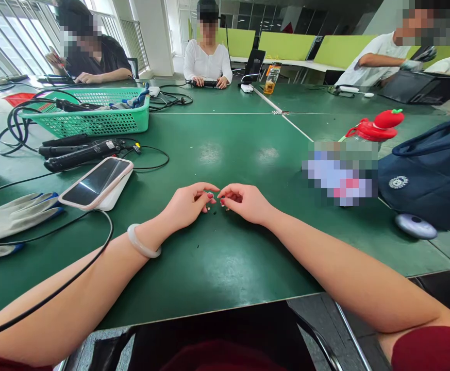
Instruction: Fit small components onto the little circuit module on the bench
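Note:
My left hand (pixel 187 207) is closed, its thumb and fingertips pinched together above the green table (pixel 225 263). A white bangle (pixel 142 242) circles that wrist. Facing it, my right hand (pixel 249 203) is closed in a like pinch, and the index fingertips of both hands nearly meet. Whatever lies in either pinch is too small or hidden to name. Just below the fingertips there is a tiny dark speck (pixel 214 212) on the tabletop. A phone (pixel 97 181) in a pink case rests to the left, propped on a white object.
Left stand a green basket (pixel 93 121) of cables and gloves, black folded tripods (pixel 81 153) and white work gloves (pixel 16 221). A black cable (pixel 106 242) crosses over my left forearm. Right are a navy bag (pixel 429 170) and a red-lidded bottle (pixel 375 129). Several people sit across the table.

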### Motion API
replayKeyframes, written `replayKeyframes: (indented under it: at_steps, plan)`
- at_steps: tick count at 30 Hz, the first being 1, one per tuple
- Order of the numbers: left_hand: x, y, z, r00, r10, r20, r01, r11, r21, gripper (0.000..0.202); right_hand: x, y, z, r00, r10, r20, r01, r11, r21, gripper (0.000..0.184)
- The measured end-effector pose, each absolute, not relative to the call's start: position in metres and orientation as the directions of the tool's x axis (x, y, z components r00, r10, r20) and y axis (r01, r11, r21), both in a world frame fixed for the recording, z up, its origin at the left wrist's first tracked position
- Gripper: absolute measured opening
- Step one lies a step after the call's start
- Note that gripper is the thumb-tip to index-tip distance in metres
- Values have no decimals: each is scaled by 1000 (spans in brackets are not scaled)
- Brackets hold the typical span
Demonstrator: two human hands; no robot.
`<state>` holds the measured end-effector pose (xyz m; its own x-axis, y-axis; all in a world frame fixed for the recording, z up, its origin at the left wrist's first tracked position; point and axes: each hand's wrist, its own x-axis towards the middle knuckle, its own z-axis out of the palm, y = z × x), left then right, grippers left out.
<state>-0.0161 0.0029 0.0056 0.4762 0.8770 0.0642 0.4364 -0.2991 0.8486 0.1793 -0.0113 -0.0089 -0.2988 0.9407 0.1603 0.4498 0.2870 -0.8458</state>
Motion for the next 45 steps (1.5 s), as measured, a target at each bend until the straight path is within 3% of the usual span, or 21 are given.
replayKeyframes:
  at_steps: [7, 12, 19, 24, 30, 39, 45]
  plan:
    - [-17, 2, 12, 452, 886, 104, 541, -365, 758, 32, 178, -10, -5, -251, 966, 57, 245, 120, -962, 27]
    - [-14, 0, 15, 547, 831, 100, 550, -447, 705, 21, 179, -11, -4, -242, 967, 84, 284, 154, -946, 28]
    - [-14, -1, 15, 577, 808, 116, 595, -514, 618, 23, 177, -12, -7, -263, 953, 154, 397, 252, -882, 31]
    - [-14, 0, 13, 570, 809, 144, 631, -543, 554, 27, 175, -12, -9, -238, 962, 134, 275, 200, -941, 20]
    - [-14, -2, 13, 552, 814, 184, 690, -569, 449, 37, 174, -11, -11, -222, 971, 86, 186, 129, -974, 24]
    - [-14, -3, 12, 590, 783, 195, 682, -613, 399, 40, 169, -18, -6, -205, 963, 176, 400, 246, -883, 32]
    - [-12, -6, 16, 583, 788, 198, 638, -595, 489, 40, 166, -22, -3, -155, 936, 317, 490, 351, -798, 31]
